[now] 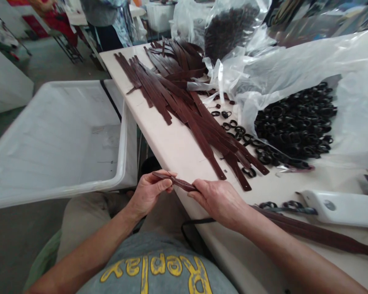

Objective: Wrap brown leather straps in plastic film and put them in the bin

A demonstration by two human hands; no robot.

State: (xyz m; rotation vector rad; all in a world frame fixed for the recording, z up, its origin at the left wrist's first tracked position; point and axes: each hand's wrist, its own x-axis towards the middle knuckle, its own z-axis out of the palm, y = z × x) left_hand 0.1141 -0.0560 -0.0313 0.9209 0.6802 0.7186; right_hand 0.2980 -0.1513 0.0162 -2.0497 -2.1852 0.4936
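Note:
Between my two hands, over the table's near edge, runs a dark brown leather strap (pixel 184 185). My left hand (pixel 149 192) pinches its narrow end between thumb and fingers. My right hand (pixel 216 200) grips the same strap a short way along, and its palm hides part of it. A long brown strap part (pixel 322 230) lies on the table beyond my right forearm; whether it is the held strap's other end is hard to see. Just ahead lies a heap of brown straps (pixel 187 108), some with a small hole near the tip. Black loops (pixel 239 131) are scattered beside them.
A plastic bag (pixel 303 61) spills a mass of black loops (pixel 297 122) on the right. Another filled bag (pixel 230 32) stands behind. A white device (pixel 340 208) sits at the right. Left of the table (pixel 168 141) is a large white bin (pixel 55 122). People (pixel 106 20) are in the background.

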